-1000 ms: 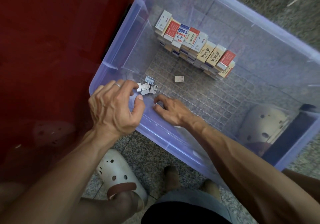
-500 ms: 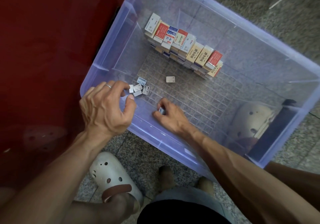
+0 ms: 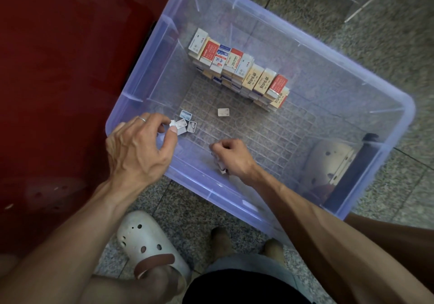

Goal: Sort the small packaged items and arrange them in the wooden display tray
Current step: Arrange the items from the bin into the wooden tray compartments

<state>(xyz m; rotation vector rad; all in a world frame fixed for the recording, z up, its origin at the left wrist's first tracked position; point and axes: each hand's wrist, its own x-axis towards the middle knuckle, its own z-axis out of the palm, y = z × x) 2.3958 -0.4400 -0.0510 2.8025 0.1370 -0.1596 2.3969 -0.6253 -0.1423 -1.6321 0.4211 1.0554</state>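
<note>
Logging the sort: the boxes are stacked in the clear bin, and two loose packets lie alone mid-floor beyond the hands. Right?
Not quite. The head view shows one lone packet mid-floor, not two; the other loose ones cluster by the left hand. The boxes are indeed stacked in the bin.

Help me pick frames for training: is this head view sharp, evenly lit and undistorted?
Head view: the stacked boxes and both hands, left hand and right hand, are fairly sharp; the clear plastic bin looks hazy, with pale glare on its walls; the red surface sits dim with faint reflections; wide-angle bending shows along the bin's edges and the forearms.
</note>
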